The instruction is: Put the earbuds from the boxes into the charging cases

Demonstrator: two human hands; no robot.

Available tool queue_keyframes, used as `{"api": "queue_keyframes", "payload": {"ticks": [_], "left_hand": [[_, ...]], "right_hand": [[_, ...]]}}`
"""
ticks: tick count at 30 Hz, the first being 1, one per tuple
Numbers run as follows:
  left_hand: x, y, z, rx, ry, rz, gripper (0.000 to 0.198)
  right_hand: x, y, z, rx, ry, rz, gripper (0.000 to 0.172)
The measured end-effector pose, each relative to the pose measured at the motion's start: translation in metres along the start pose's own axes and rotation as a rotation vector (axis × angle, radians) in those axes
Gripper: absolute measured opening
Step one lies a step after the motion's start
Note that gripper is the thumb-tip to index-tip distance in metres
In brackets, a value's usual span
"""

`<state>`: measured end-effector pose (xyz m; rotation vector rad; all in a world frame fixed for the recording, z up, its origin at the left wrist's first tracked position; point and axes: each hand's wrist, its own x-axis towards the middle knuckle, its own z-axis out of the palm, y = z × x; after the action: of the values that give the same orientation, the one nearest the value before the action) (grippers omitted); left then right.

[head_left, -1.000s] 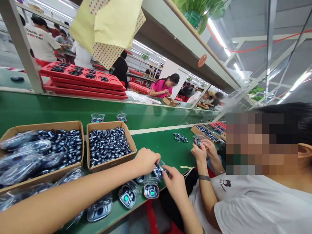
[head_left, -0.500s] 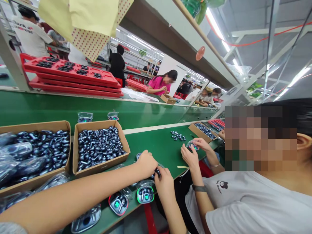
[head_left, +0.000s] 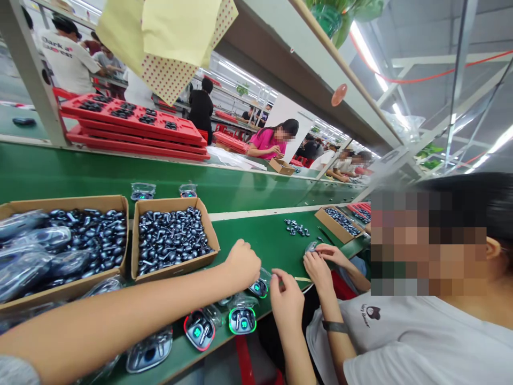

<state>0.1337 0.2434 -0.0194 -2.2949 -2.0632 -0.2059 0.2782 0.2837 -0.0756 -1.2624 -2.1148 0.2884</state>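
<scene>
My left hand (head_left: 243, 263) reaches across the bench with its fingers curled down, fingertips hidden. Right beside it sits an open earbud charging case (head_left: 258, 287) with a green-lit display and a clear plastic wrapper. My right hand (head_left: 287, 299) is just right of that case, apart from it, with thumb and forefinger bent and a gap between them; nothing shows in it. Nearer me stand a red-rimmed lit case (head_left: 199, 330) and a green-rimmed lit case (head_left: 242, 320), both with earbuds inside. A bagged case (head_left: 149, 350) lies left of them, partly under my forearm.
Two cardboard boxes hold loose earbuds: a near box (head_left: 214, 240) and a left box (head_left: 125, 235) with bagged cases on top. A co-worker (head_left: 377, 321) sits close on the right, hands on a case. Red trays (head_left: 140, 144) are stacked behind the green bench (head_left: 240, 200).
My hands have parted: the right has moved right, off the dark case they both touched. That case now shows its lit display on the bench. The view has shifted slightly.
</scene>
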Motion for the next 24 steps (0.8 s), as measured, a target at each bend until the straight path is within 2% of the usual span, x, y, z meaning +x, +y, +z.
{"api": "queue_keyframes", "payload": {"ticks": [2, 4, 6, 8, 10, 11, 14, 17, 20, 24], "left_hand": [[-0.015, -0.023, -0.026, 0.019, 0.056, -0.063, 0.024], [-0.038, -0.063, -0.049, 0.058, 0.1, -0.176, 0.031], [-0.069, -0.115, -0.066, 0.133, 0.119, -0.439, 0.034], [-0.105, -0.167, -0.072, 0.142, -0.002, -0.731, 0.035], [-0.14, -0.209, -0.067, 0.136, -0.087, -0.855, 0.035], [-0.155, -0.223, -0.061, 0.125, -0.129, -0.888, 0.033], [-0.181, -0.243, -0.037, 0.07, -0.223, -0.885, 0.024], [-0.183, -0.248, -0.019, 0.026, -0.25, -0.86, 0.025], [-0.182, -0.253, -0.016, -0.015, -0.246, -0.849, 0.024], [-0.192, -0.261, -0.022, -0.089, -0.211, -0.815, 0.024]], "right_hand": [[0.017, -0.01, -0.007, 0.024, -0.018, -0.033, 0.03], [0.036, -0.026, -0.009, 0.032, -0.062, -0.096, 0.03], [0.055, -0.049, -0.003, 0.039, -0.119, -0.175, 0.028], [0.072, -0.076, 0.012, 0.046, -0.191, -0.264, 0.025], [0.087, -0.104, 0.035, 0.046, -0.28, -0.361, 0.023], [0.093, -0.118, 0.049, 0.042, -0.327, -0.408, 0.022], [0.106, -0.156, 0.092, 0.004, -0.465, -0.528, 0.017], [0.113, -0.182, 0.13, -0.07, -0.566, -0.597, 0.019], [0.114, -0.196, 0.157, -0.162, -0.62, -0.611, 0.024], [0.112, -0.205, 0.174, -0.272, -0.636, -0.587, 0.026]]}}
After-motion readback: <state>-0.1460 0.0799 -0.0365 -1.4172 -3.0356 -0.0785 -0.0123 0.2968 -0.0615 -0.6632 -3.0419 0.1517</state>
